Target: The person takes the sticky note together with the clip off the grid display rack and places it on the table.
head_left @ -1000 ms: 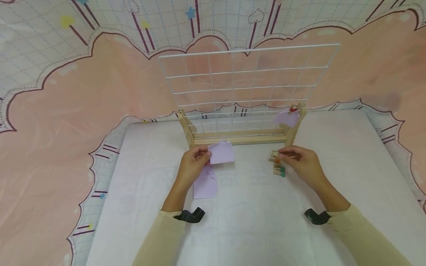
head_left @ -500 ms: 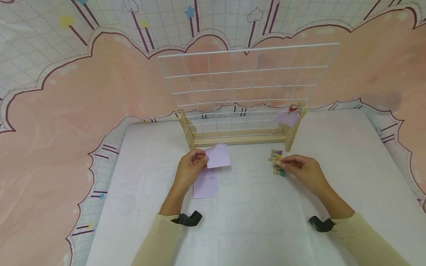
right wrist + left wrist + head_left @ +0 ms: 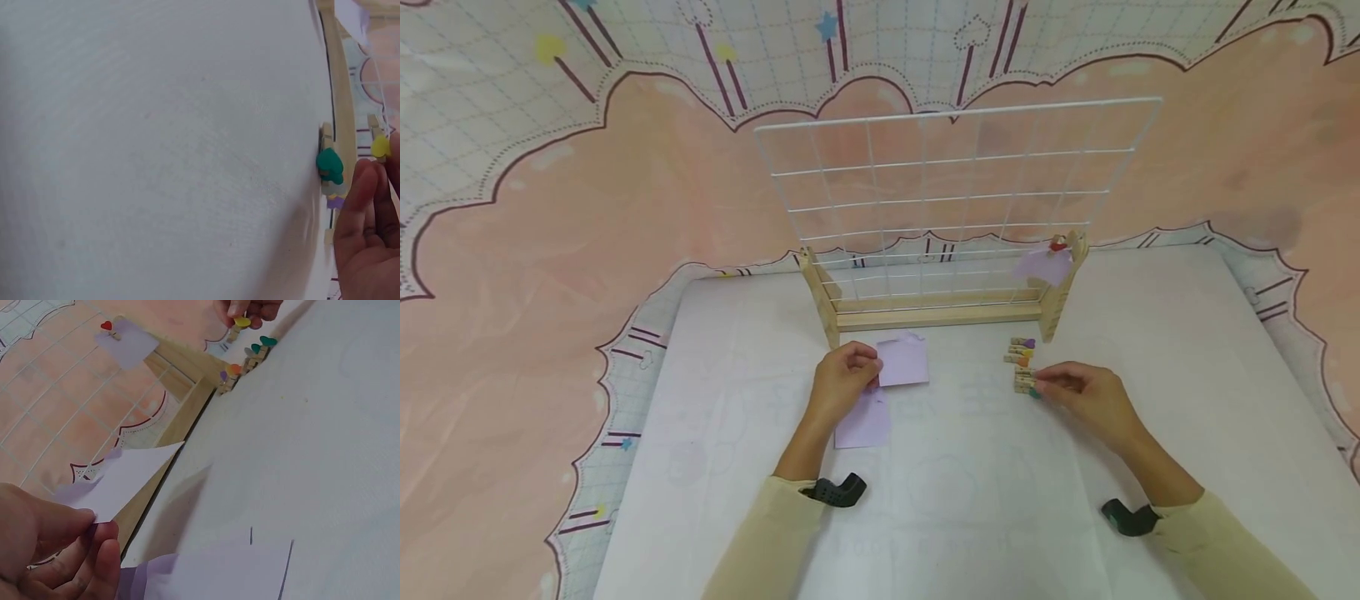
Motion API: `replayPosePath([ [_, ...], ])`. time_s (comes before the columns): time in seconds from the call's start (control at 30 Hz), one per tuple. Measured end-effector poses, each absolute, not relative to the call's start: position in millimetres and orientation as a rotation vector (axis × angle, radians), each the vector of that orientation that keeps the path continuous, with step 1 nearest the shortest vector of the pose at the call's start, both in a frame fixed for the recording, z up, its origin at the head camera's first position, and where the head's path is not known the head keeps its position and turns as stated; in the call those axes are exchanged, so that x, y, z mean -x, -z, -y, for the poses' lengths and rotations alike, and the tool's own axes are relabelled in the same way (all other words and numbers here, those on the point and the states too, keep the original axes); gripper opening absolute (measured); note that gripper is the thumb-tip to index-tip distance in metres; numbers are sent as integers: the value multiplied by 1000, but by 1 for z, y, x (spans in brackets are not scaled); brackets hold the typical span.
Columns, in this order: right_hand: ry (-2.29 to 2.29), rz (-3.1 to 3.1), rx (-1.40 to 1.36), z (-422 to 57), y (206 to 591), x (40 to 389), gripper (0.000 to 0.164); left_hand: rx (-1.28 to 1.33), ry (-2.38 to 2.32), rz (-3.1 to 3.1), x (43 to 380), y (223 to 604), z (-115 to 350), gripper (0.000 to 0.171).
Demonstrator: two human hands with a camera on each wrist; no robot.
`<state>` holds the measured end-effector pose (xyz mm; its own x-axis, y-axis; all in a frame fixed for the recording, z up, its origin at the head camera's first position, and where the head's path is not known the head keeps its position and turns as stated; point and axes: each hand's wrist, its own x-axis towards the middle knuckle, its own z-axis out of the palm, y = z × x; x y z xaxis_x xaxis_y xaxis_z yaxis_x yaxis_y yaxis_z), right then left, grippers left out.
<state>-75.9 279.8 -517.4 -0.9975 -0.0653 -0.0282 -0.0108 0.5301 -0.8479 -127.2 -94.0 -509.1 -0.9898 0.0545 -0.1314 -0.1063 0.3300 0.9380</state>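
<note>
My left hand (image 3: 844, 379) pinches a lilac paper square (image 3: 904, 360) by its left edge, holding it tilted above the table in front of the rack. A second lilac sheet (image 3: 862, 419) lies partly under that hand. My right hand (image 3: 1093, 404) is at the near end of a row of mini clothespins (image 3: 1021, 353). Between thumb and fingers it pinches a wooden mini clothespin with a yellow heart (image 3: 242, 322), raised above the others in the left wrist view. Green heart-topped clothespins (image 3: 329, 164) lie beside its fingertips.
A white wire grid (image 3: 955, 200) stands in a wooden base (image 3: 940, 317) at the table's back. A red-heart clothespin (image 3: 107, 326) fixes a lilac paper (image 3: 1047, 265) at its lower right. A white cover (image 3: 970, 500) spreads over the table, with a patterned cloth (image 3: 550, 292) around it.
My right hand has moved toward me along the clothespin row, uncovering its far end. My left hand has shifted slightly, and the paper it holds has come a little lower.
</note>
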Motion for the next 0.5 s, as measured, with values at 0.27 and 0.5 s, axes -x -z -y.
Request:
replayPosePath([
  [0.27, 1431, -2750, 32, -281, 520, 71, 16, 62, -1714, -2468, 129, 514, 87, 10],
  [0.5, 1380, -2762, -11, -279, 518, 67, 16, 81, -1735, -2449, 129, 518, 84, 10],
])
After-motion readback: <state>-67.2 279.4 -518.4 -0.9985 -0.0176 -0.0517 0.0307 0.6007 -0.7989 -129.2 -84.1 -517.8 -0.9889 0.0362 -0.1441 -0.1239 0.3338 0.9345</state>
